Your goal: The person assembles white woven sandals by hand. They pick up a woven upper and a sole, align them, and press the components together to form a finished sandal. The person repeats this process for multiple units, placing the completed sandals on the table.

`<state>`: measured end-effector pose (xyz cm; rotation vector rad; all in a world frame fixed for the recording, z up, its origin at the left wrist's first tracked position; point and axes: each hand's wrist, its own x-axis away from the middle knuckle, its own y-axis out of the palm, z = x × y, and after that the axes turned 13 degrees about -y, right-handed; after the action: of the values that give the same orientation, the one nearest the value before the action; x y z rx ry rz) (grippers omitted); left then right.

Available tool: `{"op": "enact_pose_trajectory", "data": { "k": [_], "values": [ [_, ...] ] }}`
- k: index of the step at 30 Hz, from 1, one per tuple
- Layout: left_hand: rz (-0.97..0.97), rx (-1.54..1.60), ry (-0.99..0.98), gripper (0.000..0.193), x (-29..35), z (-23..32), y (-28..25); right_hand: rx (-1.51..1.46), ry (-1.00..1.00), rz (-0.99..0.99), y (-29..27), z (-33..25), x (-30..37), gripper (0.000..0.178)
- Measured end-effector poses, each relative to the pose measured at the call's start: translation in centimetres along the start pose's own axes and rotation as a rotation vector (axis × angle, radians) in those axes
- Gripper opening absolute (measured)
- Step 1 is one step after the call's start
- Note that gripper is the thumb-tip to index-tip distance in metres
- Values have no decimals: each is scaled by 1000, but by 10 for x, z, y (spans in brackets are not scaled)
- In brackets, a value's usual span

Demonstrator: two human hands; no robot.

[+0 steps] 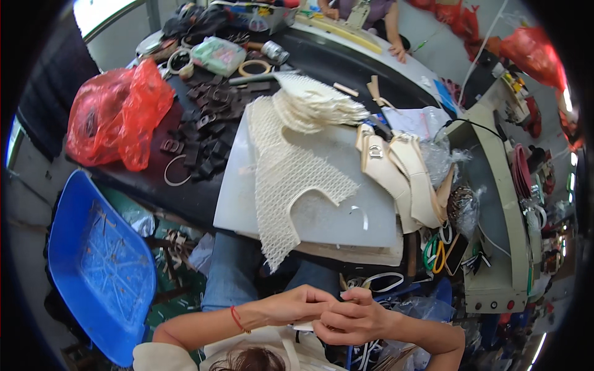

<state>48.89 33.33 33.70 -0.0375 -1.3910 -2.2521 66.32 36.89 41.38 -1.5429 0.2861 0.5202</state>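
Both hands meet close to my body, in front of the table edge. The fingers of my left hand (pixel 309 304), with a red band at its wrist, are pinched together. My right hand (pixel 354 316) has its fingers curled in and touches the left. Under them shows a bit of something whitish, mostly hidden. Beyond them, a cream woven-mesh cut piece (pixel 278 179) with a curved cutout lies on a pale grey board (pixel 377 210), one end hanging over its front edge. A stack of similar mesh pieces (pixel 318 102) rests at the board's far side.
Cream strap pieces with a buckle (pixel 375 151) lie right of the board, near scissors with coloured handles (pixel 435 255). Dark buckled straps (pixel 210 111) and a red plastic bag (pixel 117 117) are at the left. A blue tub (pixel 102 266) stands below. Another person's hand (pixel 397 52) shows across the table.
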Motion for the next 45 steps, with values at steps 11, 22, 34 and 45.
{"op": "enact_pose_trajectory", "data": {
  "k": [11, 22, 34, 45],
  "values": [
    [87, 399, -220, 14, -13, -15, 12, -174, 17, -119, -3, -5, -4, 14],
    [814, -763, 548, 27, 13, -11, 25, -546, 697, 106, -13, 20, 5, 40],
    [1035, -376, 486, 25, 43, -36, 6, -1241, 1478, 564, 39, -7, 4, 28],
    [678, 2, 303, 32, 63, 39, -22, -1191, 1304, 967, 57, 4, -5, 24]
  ]
}}
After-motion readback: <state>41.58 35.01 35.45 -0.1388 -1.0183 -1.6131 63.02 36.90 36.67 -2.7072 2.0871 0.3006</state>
